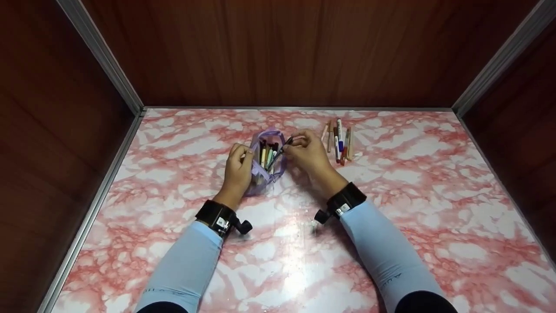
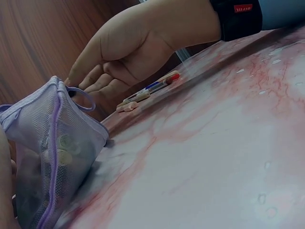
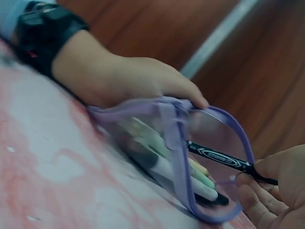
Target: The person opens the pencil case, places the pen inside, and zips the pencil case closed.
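Observation:
A purple mesh pencil pouch [image 1: 259, 175] lies unzipped on the table, with several pens and markers [image 1: 263, 155] inside. My left hand [image 1: 238, 167] grips the pouch's left edge, thumb and fingers at the zipper rim. At the opening, my right hand [image 1: 309, 153] pinches a black marker [image 3: 220, 158] with a printed oval label by one end. The marker slants down, its far end within the pouch mouth. In the left wrist view, the mesh side [image 2: 78, 129] shows pen ends dimly through it, and the right hand's fingertips are behind the rim.
Right of the pouch lies a loose group of several pens and markers [image 1: 338, 141], some with blue or red parts. The red-and-white marbled tabletop [image 1: 412, 195] is bounded by dark wood panels [image 1: 278, 52] at the back and sides, with metal edge strips.

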The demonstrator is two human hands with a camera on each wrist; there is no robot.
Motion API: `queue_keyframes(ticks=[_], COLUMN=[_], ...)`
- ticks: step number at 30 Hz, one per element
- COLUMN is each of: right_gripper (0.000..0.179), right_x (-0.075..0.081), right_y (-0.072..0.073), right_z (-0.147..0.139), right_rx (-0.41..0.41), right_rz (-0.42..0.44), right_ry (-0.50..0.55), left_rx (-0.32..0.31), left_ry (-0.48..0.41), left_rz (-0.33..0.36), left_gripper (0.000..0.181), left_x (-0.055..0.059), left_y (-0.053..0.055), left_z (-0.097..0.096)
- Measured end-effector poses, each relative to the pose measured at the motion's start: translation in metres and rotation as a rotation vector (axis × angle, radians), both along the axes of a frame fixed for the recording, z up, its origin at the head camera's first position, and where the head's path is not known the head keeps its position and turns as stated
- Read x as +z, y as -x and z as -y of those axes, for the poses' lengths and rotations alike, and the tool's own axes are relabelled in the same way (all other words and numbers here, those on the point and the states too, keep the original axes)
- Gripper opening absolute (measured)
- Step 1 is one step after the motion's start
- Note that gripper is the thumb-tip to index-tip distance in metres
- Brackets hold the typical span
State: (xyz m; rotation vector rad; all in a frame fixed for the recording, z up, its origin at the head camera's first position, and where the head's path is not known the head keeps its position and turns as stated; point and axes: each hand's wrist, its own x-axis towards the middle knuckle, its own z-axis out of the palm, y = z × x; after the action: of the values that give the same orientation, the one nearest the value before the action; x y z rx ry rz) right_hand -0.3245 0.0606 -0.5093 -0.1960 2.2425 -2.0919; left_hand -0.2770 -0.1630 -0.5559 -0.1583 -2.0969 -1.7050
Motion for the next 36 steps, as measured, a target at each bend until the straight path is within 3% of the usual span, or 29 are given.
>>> queue_keyframes(ticks=[4, 8, 11, 15, 20, 24, 27, 31, 36], right_gripper=[0.050, 0.063, 0.057, 0.040, 0.028, 0.026, 0.026, 0.028, 0.030], right_x=[0.002, 0.002, 0.002, 0.005, 0.006, 0.004, 0.001, -0.001, -0.005], right_y=[-0.010, -0.014, -0.014, -0.009, 0.004, 0.021, 0.035, 0.047, 0.053], right_z=[0.006, 0.010, 0.010, 0.004, -0.019, -0.048, -0.074, -0.107, -0.136], right_rx=[0.137, 0.283, 0.296, 0.213, 0.114, -0.023, -0.154, -0.272, -0.340], right_rz=[-0.100, -0.153, -0.169, -0.141, -0.041, -0.120, -0.212, -0.211, -0.171], right_ry=[-0.206, -0.312, -0.382, -0.433, -0.330, -0.391, -0.512, -0.584, -0.665], left_rx=[0.011, 0.022, 0.023, 0.024, 0.025, 0.023, 0.019, 0.016, 0.020], left_ry=[-0.002, -0.003, -0.012, -0.022, -0.018, -0.013, -0.014, -0.023, -0.022], left_rz=[-0.012, -0.020, -0.022, -0.033, -0.053, -0.042, -0.030, -0.024, -0.027], left_gripper=[0.019, 0.018, 0.018, 0.017, 0.016, 0.016, 0.016, 0.017, 0.017], left_x=[0.000, -0.001, -0.001, -0.001, -0.002, -0.002, -0.002, -0.002, -0.002], left_y=[0.001, 0.001, 0.001, 0.001, 0.001, 0.001, 0.001, 0.002, 0.001], left_z=[0.000, 0.000, 0.001, 0.001, 0.001, 0.000, 0.000, 0.000, 0.001])
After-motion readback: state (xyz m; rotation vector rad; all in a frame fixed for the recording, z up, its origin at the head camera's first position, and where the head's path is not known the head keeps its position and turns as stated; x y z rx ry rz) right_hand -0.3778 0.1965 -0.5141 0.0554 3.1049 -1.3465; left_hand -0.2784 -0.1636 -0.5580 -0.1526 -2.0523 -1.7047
